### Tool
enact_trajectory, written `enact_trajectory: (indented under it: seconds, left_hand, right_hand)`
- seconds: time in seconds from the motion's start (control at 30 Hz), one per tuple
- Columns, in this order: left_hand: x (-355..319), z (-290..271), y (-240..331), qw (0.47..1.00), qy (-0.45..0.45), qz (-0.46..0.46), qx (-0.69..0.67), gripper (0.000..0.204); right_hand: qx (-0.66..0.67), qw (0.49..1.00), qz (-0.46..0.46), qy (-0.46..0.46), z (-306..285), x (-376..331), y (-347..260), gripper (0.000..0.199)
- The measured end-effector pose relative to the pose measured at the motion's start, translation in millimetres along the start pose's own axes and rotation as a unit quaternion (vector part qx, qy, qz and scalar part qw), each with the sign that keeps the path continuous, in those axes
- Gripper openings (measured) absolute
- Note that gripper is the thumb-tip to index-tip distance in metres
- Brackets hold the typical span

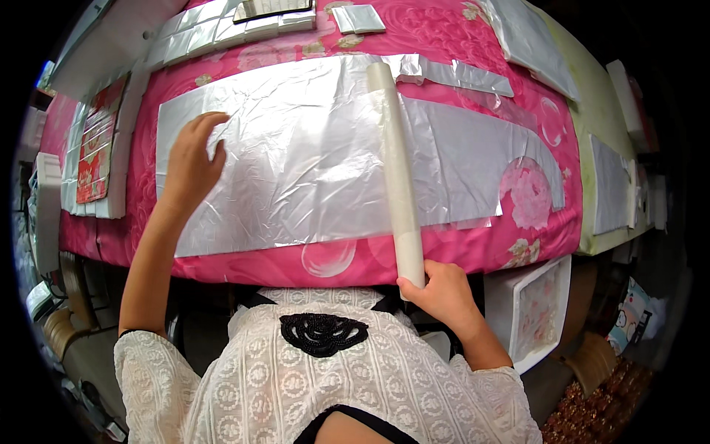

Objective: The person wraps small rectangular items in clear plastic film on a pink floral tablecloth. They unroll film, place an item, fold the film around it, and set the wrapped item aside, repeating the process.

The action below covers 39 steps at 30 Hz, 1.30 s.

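Observation:
A wide silvery sheet [281, 155] with creases lies spread across the pink flowered tablecloth [414, 259]. Across it, slightly right of the middle, rests a long cream-coloured roll [400, 177], its near end reaching past the table's front edge. The fingers of my right hand [441, 292] are wrapped round that near end. Over the left part of the sheet is my left hand [194, 159], fingers bent and thumb apart, with nothing in it. To the right of the roll, more silvery sheet [473, 148] continues, with a curved right end.
Stacks of silvery packets [196, 37] line the back left, and a dark flat device [272, 7] lies on some. A smaller packet pile [359, 18] sits nearby. At the left is a red booklet [102, 140]. A white bin [529, 314] stands below the table's right front edge.

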State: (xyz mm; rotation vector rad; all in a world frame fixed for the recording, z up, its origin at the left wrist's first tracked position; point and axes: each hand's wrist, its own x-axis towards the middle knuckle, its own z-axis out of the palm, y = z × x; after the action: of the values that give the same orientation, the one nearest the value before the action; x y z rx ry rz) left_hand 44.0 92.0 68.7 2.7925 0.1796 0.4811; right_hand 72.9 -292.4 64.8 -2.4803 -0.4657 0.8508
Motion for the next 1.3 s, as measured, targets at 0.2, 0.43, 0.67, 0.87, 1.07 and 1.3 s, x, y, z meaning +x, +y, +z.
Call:
enact_trajectory:
  seconds: [0.2,0.43,0.67,0.87,1.07,1.3]
  left_hand:
    - [9,97,125,0.982,-0.05,0.106,-0.149,0.057]
    - [2,139,142,0.991,-0.112,0.075,-0.026,0.067]
    - [3,140,141,0.991,-0.108,0.084,-0.003,0.067]
    - [2,141,143,0.992,-0.092,0.086,-0.011,0.064]
    - [5,135,144,0.988,-0.135,0.073,-0.01,0.068]
    - [5,136,147,0.987,-0.137,0.077,-0.016,0.068]
  right_hand:
    - [-0.001,1.0,-0.012,-0.004,-3,1,0,0.041]
    - [0.002,0.992,-0.031,-0.12,-29,34,12,0.047]
    - [0.193,0.977,-0.091,-0.014,-61,179,-30,0.041]
    - [0.579,0.806,-0.072,-0.093,-74,249,-54,0.026]
    - [0.765,0.633,-0.118,-0.016,-99,305,-22,0.021]
    - [0.818,0.547,-0.166,0.062,-246,351,134,0.019]
